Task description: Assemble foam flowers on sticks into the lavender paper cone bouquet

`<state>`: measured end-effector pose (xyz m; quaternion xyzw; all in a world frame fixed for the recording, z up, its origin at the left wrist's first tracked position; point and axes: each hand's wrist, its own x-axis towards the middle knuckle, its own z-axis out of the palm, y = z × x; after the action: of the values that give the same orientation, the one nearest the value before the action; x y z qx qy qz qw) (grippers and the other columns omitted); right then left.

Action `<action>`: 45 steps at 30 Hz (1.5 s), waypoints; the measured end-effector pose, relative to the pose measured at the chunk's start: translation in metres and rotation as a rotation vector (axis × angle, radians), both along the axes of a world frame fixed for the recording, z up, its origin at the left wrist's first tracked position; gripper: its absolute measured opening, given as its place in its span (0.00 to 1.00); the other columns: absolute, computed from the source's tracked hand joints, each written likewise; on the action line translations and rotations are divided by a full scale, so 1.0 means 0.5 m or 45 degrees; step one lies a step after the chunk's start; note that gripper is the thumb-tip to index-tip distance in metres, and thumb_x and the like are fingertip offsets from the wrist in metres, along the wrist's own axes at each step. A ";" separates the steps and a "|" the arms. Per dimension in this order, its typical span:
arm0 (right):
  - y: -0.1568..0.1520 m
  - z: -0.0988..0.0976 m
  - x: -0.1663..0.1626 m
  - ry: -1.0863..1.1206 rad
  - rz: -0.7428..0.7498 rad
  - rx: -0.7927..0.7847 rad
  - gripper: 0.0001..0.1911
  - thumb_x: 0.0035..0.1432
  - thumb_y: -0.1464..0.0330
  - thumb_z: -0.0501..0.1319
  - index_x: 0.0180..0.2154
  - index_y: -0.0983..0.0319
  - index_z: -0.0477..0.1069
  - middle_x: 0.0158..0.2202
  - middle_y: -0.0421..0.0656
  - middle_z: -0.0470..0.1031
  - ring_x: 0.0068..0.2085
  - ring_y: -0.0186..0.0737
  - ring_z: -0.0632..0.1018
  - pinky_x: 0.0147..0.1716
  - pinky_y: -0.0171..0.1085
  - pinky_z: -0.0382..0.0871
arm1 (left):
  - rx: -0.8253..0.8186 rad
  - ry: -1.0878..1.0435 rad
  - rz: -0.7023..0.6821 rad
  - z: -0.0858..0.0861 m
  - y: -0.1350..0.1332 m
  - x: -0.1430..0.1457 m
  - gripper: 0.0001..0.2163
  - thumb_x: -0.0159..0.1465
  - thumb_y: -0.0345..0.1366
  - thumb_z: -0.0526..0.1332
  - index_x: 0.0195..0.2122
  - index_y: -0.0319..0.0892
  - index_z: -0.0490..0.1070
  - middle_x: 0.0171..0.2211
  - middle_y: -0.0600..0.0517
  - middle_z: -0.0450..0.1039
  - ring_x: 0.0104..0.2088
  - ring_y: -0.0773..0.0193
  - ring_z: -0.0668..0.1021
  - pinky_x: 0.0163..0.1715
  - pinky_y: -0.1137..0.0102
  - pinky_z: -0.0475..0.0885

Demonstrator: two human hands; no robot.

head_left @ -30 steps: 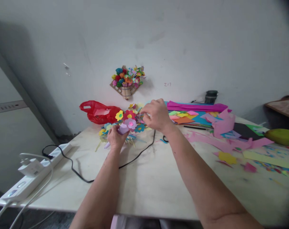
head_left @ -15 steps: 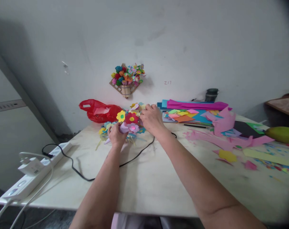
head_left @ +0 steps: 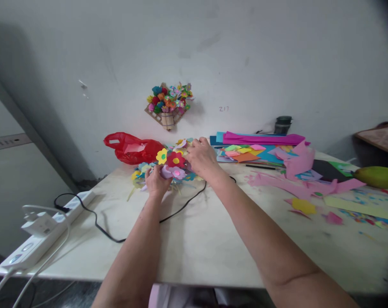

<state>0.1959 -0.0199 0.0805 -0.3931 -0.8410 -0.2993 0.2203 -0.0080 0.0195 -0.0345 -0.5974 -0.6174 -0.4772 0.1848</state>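
Note:
My left hand (head_left: pixel 157 183) is closed round the lilac holder (head_left: pixel 166 172) of a bunch of foam or paper flowers. In the bunch I see a yellow flower (head_left: pixel 161 156), a red flower (head_left: pixel 176 160) and a lilac flower (head_left: pixel 177 173). On the right side of the bunch is my right hand (head_left: pixel 201 157), its fingers bent in among the flowers; its fingertips are partly hidden. Other blue and yellow flowers (head_left: pixel 136 175) lie to the left, behind my left hand.
A red plastic bag (head_left: pixel 133 149) lies behind the flowers. At left, a white power strip (head_left: pixel 43 235) feeds a black cable (head_left: pixel 99 226) crossing the table. To the right are coloured sheets (head_left: pixel 264 139), pink scraps (head_left: pixel 293 186), a pencil (head_left: pixel 261 167) and a green mango-like fruit (head_left: pixel 376 176). A flower basket (head_left: pixel 167 120) hangs on the wall.
The view has shifted slightly. Both hands stay at the bunch of flowers with almost no movement; the grip looks the same.

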 end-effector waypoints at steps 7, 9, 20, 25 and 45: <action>0.006 -0.004 -0.001 -0.001 0.041 0.010 0.14 0.58 0.76 0.54 0.28 0.59 0.75 0.32 0.46 0.75 0.44 0.49 0.65 0.49 0.48 0.50 | -0.053 0.018 -0.051 0.006 -0.005 0.005 0.29 0.43 0.40 0.67 0.48 0.45 0.65 0.38 0.50 0.77 0.42 0.52 0.77 0.56 0.57 0.59; 0.004 -0.002 0.001 0.000 0.048 0.004 0.14 0.58 0.77 0.54 0.28 0.59 0.75 0.32 0.46 0.75 0.44 0.49 0.65 0.50 0.49 0.50 | -0.067 0.039 -0.058 0.007 -0.006 0.005 0.26 0.43 0.39 0.66 0.46 0.46 0.66 0.39 0.50 0.77 0.42 0.52 0.77 0.55 0.57 0.59; 0.000 -0.002 0.002 0.056 0.029 -0.028 0.13 0.59 0.75 0.53 0.31 0.60 0.76 0.34 0.47 0.77 0.45 0.49 0.66 0.52 0.50 0.48 | -0.061 0.106 -0.029 0.007 -0.011 0.003 0.21 0.46 0.41 0.63 0.42 0.43 0.70 0.38 0.47 0.75 0.42 0.51 0.76 0.44 0.62 0.67; 0.005 -0.006 -0.001 0.078 0.037 -0.031 0.12 0.58 0.74 0.54 0.29 0.59 0.76 0.33 0.47 0.77 0.45 0.49 0.66 0.52 0.50 0.49 | -0.051 0.043 -0.025 0.003 -0.007 0.004 0.22 0.44 0.42 0.65 0.42 0.45 0.69 0.35 0.48 0.76 0.40 0.51 0.77 0.44 0.62 0.67; 0.000 -0.009 -0.006 0.034 0.036 -0.018 0.14 0.58 0.75 0.53 0.32 0.59 0.77 0.33 0.48 0.77 0.46 0.50 0.67 0.57 0.51 0.47 | 0.019 -0.003 -0.073 0.003 -0.006 0.007 0.25 0.42 0.38 0.66 0.45 0.46 0.67 0.41 0.48 0.75 0.45 0.51 0.75 0.52 0.58 0.63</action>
<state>0.1930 -0.0200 0.0762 -0.3868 -0.8455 -0.2851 0.2329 -0.0045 0.0164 -0.0329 -0.6128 -0.5967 -0.4877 0.1749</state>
